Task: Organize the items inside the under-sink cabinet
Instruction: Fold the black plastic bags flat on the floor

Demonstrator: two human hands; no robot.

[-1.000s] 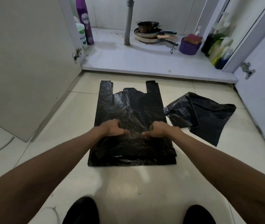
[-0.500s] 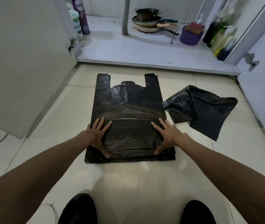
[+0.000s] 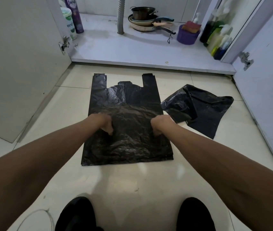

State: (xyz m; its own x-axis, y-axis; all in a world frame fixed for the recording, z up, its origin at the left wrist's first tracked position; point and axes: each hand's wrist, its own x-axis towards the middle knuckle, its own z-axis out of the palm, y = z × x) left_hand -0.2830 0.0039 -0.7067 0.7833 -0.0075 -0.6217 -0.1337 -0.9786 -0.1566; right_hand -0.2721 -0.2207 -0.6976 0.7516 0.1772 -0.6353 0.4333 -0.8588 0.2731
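A flat black plastic bag with two handle straps lies on the tiled floor in front of the open under-sink cabinet. My left hand rests on the bag's middle left with its fingers curled down into the plastic. My right hand sits at the bag's right edge, its fingers also bent and gripping the plastic. A second, crumpled black bag lies on the floor just to the right.
Inside the cabinet: a grey drain pipe, stacked pans, a purple tub, bottles at the right, a purple spray can and a white container at the left. Both doors stand open. My shoes are at the bottom.
Half a second ago both hands lay flat with spread fingers on the bag's lower sides. Now they have moved up to its middle and the fingers have curled.
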